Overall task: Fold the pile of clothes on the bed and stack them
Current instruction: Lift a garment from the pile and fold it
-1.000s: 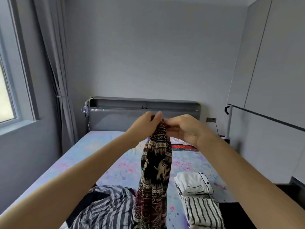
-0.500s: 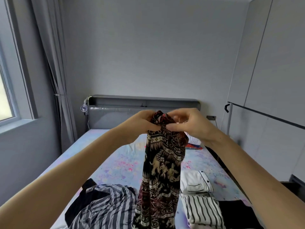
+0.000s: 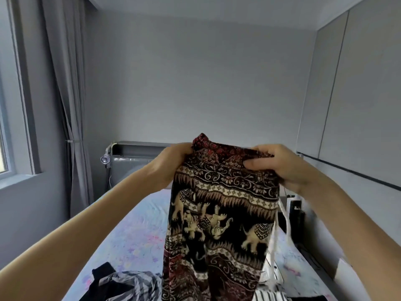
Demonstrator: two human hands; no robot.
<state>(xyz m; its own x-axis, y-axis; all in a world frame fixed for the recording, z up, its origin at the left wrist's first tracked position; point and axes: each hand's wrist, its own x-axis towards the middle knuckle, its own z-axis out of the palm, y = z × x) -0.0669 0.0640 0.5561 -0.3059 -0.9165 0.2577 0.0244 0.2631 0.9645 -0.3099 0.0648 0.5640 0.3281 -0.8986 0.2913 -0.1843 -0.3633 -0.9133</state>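
Holding elephant-print garment [image 3: 221, 213] up over the bed [image 3: 134, 235], left hand [image 3: 173, 164] and right hand [image 3: 288, 168] both pinching its top edge. Risking a lopsided fold: fabric bunching at left, white cord [image 3: 286, 224] dangling loose.

Soft daylight enters from the window [image 3: 4, 135] at left. The room looks dim, bluish. Edges bend; hands slightly blurred.

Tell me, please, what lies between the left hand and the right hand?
In the head view, the top edge of the elephant-print garment spans between the left hand and the right hand; both grip it.
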